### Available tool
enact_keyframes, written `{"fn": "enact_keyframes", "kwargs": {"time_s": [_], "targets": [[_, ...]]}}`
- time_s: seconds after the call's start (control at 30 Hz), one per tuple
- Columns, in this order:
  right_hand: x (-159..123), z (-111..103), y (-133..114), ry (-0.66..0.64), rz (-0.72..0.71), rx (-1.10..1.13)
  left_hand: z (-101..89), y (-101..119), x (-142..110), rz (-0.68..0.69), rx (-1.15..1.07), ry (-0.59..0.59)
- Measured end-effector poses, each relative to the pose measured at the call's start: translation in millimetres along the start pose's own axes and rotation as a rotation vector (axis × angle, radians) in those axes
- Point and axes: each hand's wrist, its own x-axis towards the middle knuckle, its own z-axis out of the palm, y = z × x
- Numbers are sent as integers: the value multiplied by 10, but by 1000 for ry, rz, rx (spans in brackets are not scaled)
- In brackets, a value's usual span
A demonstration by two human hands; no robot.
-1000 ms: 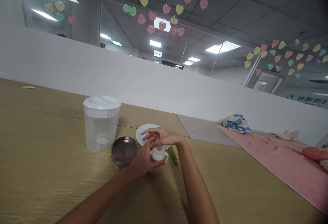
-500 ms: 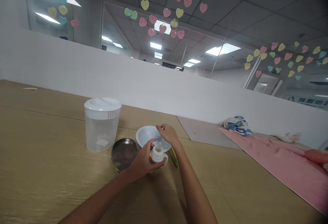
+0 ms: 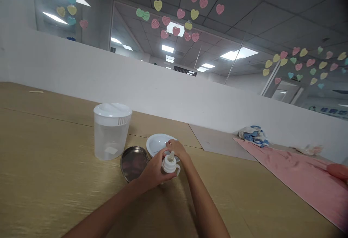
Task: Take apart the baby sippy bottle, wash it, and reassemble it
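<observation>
The left hand (image 3: 155, 171) clasps a white plastic bottle (image 3: 170, 166), clear teat (image 3: 171, 156) fitted, uncovered. Beyond, the right hand (image 3: 176, 149) curls over a round white bowl (image 3: 155, 143); its hold I can't tell.

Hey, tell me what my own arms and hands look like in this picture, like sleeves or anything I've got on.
Your left arm and right arm are slim and bare down to the picture's lower edge; no sleeve, watch or bracelet shows. Your left hand and right hand are ungloved. Rings would be too small to tell.
</observation>
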Motion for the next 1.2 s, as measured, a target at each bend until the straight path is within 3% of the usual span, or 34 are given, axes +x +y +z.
{"fn": "enact_keyframes", "kwargs": {"time_s": [0.13, 0.27, 0.37, 0.53, 0.87, 1.07, 1.2], "targets": [[-92, -198, -2, -39, -42, 89, 6, -3, -1, 12, 60, 34], [-268, -442, -17, -376, -50, 328, 32, -33, 14, 75, 177, 89], [-400, -565, -74, -475, -32, 297, 45, -55, 23, 70, 273, 112], [-523, -650, -145, -445, -77, 236, 25, -48, 25, 109, 278, 104], [-544, -628, -153, -380, -162, 209, -5, -20, 24, 30, 262, 112], [-580, -659, -154, -346, -109, 237, 4, -62, 25, 46, 246, 104], [-606, -668, -184, -295, -175, 157, 1, -65, 23, 16, 243, 94]]}}
